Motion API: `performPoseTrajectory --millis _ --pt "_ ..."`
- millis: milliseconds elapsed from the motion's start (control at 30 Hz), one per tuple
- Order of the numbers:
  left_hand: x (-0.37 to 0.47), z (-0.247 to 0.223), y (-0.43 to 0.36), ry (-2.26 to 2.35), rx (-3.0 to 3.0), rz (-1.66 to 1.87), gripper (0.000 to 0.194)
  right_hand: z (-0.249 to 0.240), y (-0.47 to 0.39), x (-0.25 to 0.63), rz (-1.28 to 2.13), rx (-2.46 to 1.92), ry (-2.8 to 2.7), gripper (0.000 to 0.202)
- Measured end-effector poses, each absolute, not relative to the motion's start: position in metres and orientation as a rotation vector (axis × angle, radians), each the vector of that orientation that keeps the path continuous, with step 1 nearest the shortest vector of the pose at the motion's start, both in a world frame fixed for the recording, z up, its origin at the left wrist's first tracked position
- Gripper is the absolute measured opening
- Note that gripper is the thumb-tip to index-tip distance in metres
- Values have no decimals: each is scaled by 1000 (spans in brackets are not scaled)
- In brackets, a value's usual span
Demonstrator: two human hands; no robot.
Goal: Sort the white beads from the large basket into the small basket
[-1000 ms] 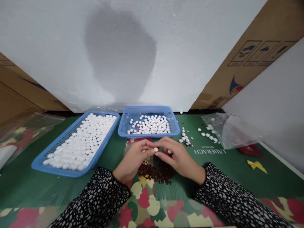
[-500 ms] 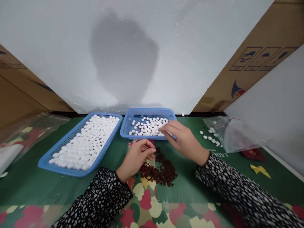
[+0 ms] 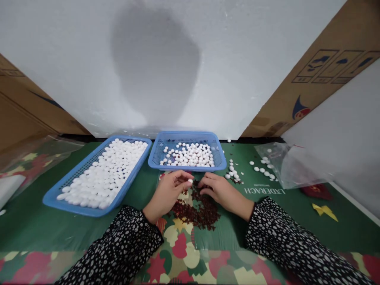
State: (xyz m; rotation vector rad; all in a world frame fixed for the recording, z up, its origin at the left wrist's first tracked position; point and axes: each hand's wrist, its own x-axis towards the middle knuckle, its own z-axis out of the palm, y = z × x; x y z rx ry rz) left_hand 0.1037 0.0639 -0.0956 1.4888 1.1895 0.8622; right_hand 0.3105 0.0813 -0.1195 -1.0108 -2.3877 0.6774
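Observation:
My left hand pinches one small white ball between thumb and fingertips. Close beside it, my right hand has its fingers curled together over the edge of a pile of dark red, stem-like bits; what its fingertips hold, if anything, is too small to make out. Both hands are just in front of a blue perforated basket, whose bottom is partly covered by white balls. To the left, a longer blue basket is filled with white balls.
Loose white balls lie right of the middle basket. More are scattered by a clear plastic bag. A yellow scrap sits at the far right. Behind the baskets rise a white panel and cardboard.
My right hand has moved from the middle basket's right edge down toward the left hand and the dark red pile. A white ball now shows in my left fingertips.

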Motion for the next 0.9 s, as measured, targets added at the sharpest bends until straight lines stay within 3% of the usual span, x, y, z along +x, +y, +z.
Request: performPoseTrajectory --millis 267,600,900 --pt "102 -97 66 1260 1709 819 15 -127 77 305 676 -973 -2322 16" --pt "102 -97 66 1210 1570 853 8 -127 74 297 687 -906 -2276 19" --pt "109 -104 59 1031 1112 896 26 -118 65 296 702 -954 -1902 10"
